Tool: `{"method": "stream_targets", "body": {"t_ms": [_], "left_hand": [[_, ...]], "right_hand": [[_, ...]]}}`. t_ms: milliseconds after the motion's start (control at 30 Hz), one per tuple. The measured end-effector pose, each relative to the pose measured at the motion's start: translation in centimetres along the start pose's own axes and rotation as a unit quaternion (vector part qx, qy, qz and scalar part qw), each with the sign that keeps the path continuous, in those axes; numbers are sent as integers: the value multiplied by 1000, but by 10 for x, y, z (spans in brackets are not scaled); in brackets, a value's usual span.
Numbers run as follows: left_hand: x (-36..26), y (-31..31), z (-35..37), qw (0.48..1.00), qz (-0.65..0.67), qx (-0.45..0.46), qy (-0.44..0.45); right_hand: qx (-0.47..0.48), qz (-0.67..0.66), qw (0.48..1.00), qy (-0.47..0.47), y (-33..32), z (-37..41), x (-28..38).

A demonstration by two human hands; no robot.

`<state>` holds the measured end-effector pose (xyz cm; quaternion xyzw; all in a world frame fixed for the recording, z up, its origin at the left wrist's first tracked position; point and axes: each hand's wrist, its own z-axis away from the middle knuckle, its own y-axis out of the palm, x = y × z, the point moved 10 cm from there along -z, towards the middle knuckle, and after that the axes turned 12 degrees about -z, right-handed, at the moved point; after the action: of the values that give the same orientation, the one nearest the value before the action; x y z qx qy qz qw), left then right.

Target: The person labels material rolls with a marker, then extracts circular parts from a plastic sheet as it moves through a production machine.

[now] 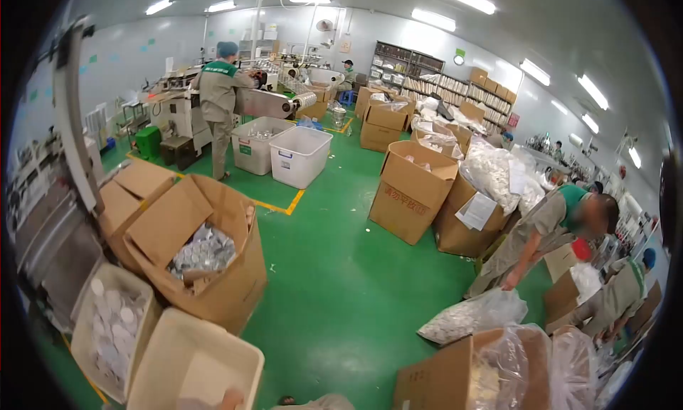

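My left hand (231, 398) shows only in part at the bottom edge, in front of the inside of a cream plastic bin (252, 353). Its fingers are cut off and blurred, so whether it grips the bin cannot be made out. My right hand is out of view. Left of this bin stands a second cream bin (148, 296) with many flat white discs (114, 325) in it. Behind both is a large open cardboard box (228, 289) with silvery wrapped pieces (204, 252) inside. My trouser leg (324, 403) appears at the bottom middle.
At right, a bending person (551, 229) holds a clear plastic bag (473, 314) of pale pieces on the green floor (334, 268). An open carton (434, 378) stands lower right. Tall cartons (409, 200), white tubs (300, 157) and another person (219, 97) at a machine are farther back.
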<state>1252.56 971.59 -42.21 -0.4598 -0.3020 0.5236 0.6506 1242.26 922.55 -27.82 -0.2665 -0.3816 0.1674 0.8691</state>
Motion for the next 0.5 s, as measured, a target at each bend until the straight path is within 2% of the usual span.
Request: {"method": "stream_targets", "body": {"t_ms": [33,67,100,133,167,200,267,300,333,367,400,433,467,500], "left_hand": [[-4,-72,-96,990,-26,-126,57],[9,-191,-186,949,255,-156,-97],[-27,-320,-230,913,374,-127,-104],[-21,-373,-330,877,432,-207,-37],[-45,-470,-372,845,447,-293,29],[-61,-539,-409,810,477,-336,60],[-92,-633,-454,743,525,-395,131],[-84,-628,-501,761,497,-408,92],[-66,-597,-543,787,457,-412,50],[-44,-545,-581,845,373,-381,-34],[-15,-454,-622,871,345,-342,-69],[1,-352,-635,894,403,-96,-171],[3,-285,-609,892,375,84,-238],[11,-249,-571,880,333,195,-277]], "right_hand": [[-2,-7,1000,21,-9,-25,10],[-11,-16,999,39,-19,-54,24],[-17,-24,998,52,-28,-85,37],[-24,-34,997,69,-38,-117,46],[-32,-40,996,79,-47,-156,57],[-40,-44,994,89,-59,-195,71],[-50,-52,992,104,-83,-275,100],[-59,-53,991,106,-99,-320,121],[-68,-58,990,106,-116,-360,143],[-74,-62,989,108,-136,-399,166],[-82,-67,988,109,-157,-436,192],[-91,-72,987,108,-182,-472,225],[-98,-77,986,114,-208,-504,258],[-100,-80,985,116,-232,-538,293]]}}
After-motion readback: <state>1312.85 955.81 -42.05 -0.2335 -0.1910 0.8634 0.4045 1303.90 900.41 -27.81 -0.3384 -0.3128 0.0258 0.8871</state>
